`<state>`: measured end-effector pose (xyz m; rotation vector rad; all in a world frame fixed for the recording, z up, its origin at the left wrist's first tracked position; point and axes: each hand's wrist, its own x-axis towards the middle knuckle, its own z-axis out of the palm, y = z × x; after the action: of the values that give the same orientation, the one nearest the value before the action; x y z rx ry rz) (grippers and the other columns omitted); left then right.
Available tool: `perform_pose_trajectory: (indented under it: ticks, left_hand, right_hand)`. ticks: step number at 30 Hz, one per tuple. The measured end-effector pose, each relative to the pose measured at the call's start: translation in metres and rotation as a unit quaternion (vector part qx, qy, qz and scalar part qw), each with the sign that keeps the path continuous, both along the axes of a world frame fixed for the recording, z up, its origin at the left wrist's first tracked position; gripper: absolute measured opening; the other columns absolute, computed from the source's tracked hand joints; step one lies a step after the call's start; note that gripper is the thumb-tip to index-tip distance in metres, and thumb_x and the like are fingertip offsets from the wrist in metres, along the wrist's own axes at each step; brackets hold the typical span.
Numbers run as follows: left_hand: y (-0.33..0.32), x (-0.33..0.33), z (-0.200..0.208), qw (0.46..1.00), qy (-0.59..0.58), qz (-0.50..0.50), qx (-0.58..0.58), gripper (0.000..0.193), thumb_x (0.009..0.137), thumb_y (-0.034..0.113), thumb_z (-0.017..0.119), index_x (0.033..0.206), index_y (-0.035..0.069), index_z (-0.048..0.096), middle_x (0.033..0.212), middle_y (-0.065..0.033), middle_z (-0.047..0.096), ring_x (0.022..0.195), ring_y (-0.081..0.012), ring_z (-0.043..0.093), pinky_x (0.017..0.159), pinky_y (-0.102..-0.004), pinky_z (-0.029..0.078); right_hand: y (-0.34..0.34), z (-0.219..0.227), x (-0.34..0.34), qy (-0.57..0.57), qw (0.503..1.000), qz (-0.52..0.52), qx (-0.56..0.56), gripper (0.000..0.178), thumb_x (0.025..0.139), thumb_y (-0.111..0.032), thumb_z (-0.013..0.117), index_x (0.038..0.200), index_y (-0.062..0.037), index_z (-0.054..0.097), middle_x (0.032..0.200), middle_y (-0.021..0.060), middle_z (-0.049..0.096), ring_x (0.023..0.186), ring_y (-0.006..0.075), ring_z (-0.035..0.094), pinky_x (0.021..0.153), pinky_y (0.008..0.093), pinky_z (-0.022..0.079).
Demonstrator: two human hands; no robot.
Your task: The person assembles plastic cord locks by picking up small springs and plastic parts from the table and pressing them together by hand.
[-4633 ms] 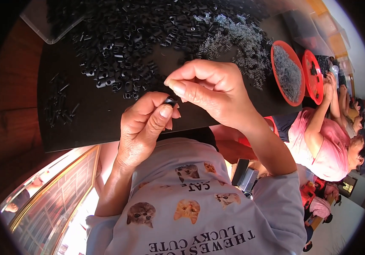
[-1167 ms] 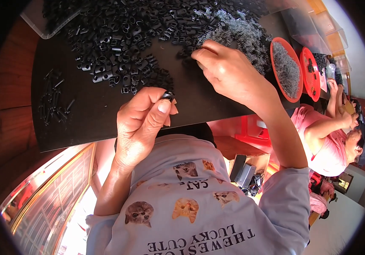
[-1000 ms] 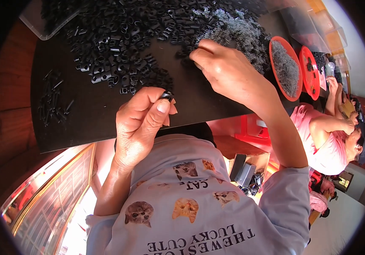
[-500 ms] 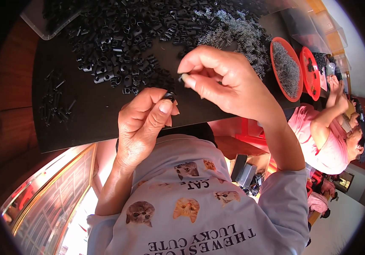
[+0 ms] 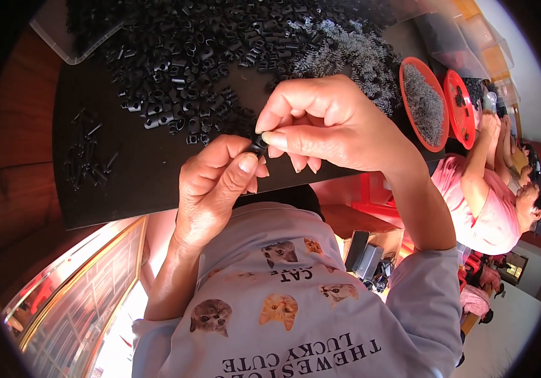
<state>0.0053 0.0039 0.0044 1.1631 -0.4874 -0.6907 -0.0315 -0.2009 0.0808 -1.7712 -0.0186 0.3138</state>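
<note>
My left hand [image 5: 206, 189] pinches a small black cylindrical plastic part [image 5: 257, 145] between thumb and forefinger, just over the near edge of the dark table [image 5: 151, 170]. Thumb and forefinger of my right hand [image 5: 333, 126] are closed against the part's upper end. Whatever tiny piece sits between those right fingertips is mostly hidden. Beyond my hands, a large heap of similar black plastic parts [image 5: 176, 79] spreads over the table. Behind my right hand lies a pile of small metal springs [image 5: 349, 60].
Thin black pins [image 5: 88, 157] lie loose at the left. To the right stand an orange-red bowl [image 5: 403, 82] of springs and a red bowl [image 5: 455, 120] with a few dark pieces. A clear plastic bin [image 5: 75, 53] is at the far left. A person in pink [image 5: 481, 208] works at right.
My right hand has moved left and down, bringing its fingertips onto the black part. My left hand keeps its hold, almost in place.
</note>
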Motion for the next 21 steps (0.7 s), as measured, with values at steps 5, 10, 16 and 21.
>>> perform_pose_trajectory:
  ticks: [5,10,16,21]
  left_hand:
    - [-0.0005,0.0023,0.0008,1.000,-0.001,-0.011,0.003,0.022,0.100,0.020,0.058,0.096,-0.001,0.063,0.083,-0.0027,0.063,0.069,-0.0065,0.054,0.063,-0.0217,0.047]
    - [-0.0003,0.0033,0.0021,0.999,-0.011,-0.015,0.034,0.023,0.099,0.022,0.060,0.094,0.000,0.064,0.078,-0.0011,0.061,0.064,-0.0057,0.050,0.058,-0.0208,0.043]
    - [-0.0027,0.0035,0.0011,0.998,-0.010,0.002,0.057,0.026,0.098,0.024,0.059,0.096,-0.002,0.064,0.075,-0.0036,0.062,0.059,-0.0056,0.048,0.051,-0.0194,0.038]
    - [-0.0039,0.0038,0.0005,0.998,0.006,0.001,0.055,0.027,0.098,0.024,0.060,0.097,-0.003,0.064,0.076,-0.0041,0.062,0.059,-0.0053,0.047,0.051,-0.0190,0.036]
  right_hand:
    - [-0.0026,0.0011,0.0034,0.023,0.999,0.029,-0.004,0.006,0.092,-0.006,0.061,0.092,-0.0007,0.063,0.076,0.0040,0.066,0.056,0.0076,0.059,0.048,0.0212,0.047]
    - [0.0005,-0.0003,0.0040,0.001,0.998,0.048,-0.041,0.006,0.092,-0.006,0.060,0.089,-0.0015,0.061,0.075,0.0028,0.065,0.056,0.0078,0.059,0.048,0.0216,0.046]
    - [0.0046,0.0053,0.0053,0.032,0.999,0.031,-0.026,0.006,0.085,-0.001,0.053,0.081,0.0017,0.056,0.070,0.0073,0.059,0.062,0.0141,0.061,0.051,0.0286,0.050]
    - [0.0016,-0.0035,0.0045,0.023,0.997,0.043,-0.055,0.005,0.090,-0.001,0.055,0.085,-0.0020,0.055,0.073,0.0038,0.059,0.060,0.0104,0.061,0.048,0.0246,0.047]
